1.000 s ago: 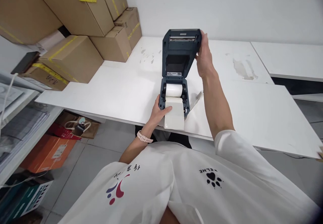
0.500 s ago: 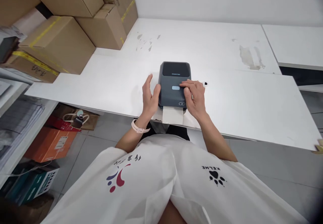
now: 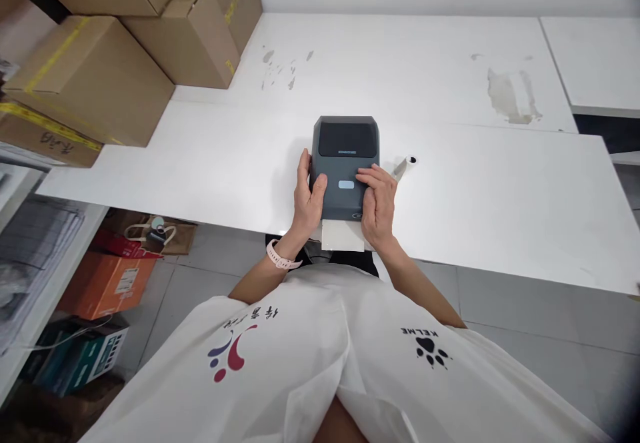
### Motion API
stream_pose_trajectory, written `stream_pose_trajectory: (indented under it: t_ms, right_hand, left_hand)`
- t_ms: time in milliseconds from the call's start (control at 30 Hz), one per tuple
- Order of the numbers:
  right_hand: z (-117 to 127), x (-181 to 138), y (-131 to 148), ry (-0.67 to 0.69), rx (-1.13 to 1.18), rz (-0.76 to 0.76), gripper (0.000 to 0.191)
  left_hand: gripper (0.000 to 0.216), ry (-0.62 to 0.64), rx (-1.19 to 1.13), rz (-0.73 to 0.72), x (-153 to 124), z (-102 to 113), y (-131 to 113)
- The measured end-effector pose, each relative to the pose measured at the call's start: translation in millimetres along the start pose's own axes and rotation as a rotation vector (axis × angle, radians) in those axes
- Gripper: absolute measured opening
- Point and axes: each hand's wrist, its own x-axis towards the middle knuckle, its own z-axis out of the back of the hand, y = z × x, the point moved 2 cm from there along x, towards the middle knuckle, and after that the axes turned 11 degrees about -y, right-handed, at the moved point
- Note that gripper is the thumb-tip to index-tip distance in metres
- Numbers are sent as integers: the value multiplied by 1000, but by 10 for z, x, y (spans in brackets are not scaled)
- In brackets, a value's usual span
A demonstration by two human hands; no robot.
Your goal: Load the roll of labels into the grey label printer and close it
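A dark grey label printer sits near the front edge of the white table, with a glossy black window and a light-blue button on top. White label paper sticks out of its front and overhangs the edge. My left hand grips the printer's left side, thumb over the top and fingers along the side wall. On the opposite side my right hand clasps the printer, its bent fingers resting on top beside the button. Just right of that hand lies a small white roll, partly hidden by the printer and fingers.
Stacked cardboard boxes stand on the table's left end. Below left, an orange box and a green box are on the floor beside a white shelf. Peeled patches mark the table.
My left hand has closed in on the printer's side, its thumb now on top. My right hand has shifted slightly left along the printer. More of the white roll shows.
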Motion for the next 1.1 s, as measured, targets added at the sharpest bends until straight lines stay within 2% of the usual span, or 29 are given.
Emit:
stream_pose_trajectory:
  t_ms: [233, 300, 367, 433, 467, 500, 600, 667, 733, 833, 1000, 1033, 1100]
  right_hand:
    - [-27, -12, -7, 0, -40, 8, 47]
    - [-22, -12, -12, -7, -29, 5, 46]
    - [-17, -8, -12, -20, -25, -8, 45]
    - [-13, -2, -9, -37, 0, -11, 43]
    - [-11, 0, -7, -45, 15, -9, 41]
    - [-9, 3, -5, -55, 31, -5, 40]
    - [-5, 9, 1, -76, 57, 10, 39]
    - [-2, 14, 9, -81, 63, 18, 40]
    - [4, 17, 15, -69, 44, 9, 41]
    - [25, 12, 23, -13, -33, 24, 40]
    - [105, 37, 68, 73, -175, 151, 35]
    - [121, 58, 82, 93, -207, 169, 34]
    - [142, 111, 106, 141, -246, 186, 31]
  left_hand:
    - [68, -25, 17, -5, -27, -3, -25]
    - [66, -112, 50, -16, -179, 94, 30]
    - [58, -252, 82, -40, -413, 245, 115]
    - [45, -292, 85, 10, -653, 382, 218]
    - [45, -195, 68, 81, -746, 414, 266]
    - [50, -41, 57, 169, -816, 419, 301]
    - [52, 331, -8, 451, -876, 361, 282]
    - [48, 431, -74, 578, -826, 306, 180]
    - [46, 450, -130, 617, -769, 271, 63]
    - [44, 422, -126, 602, -758, 278, -14]
    - [48, 389, -34, 525, -826, 395, 133]
    - [50, 343, -25, 488, -813, 430, 162]
    - [48, 147, 6, 387, -744, 503, 185]
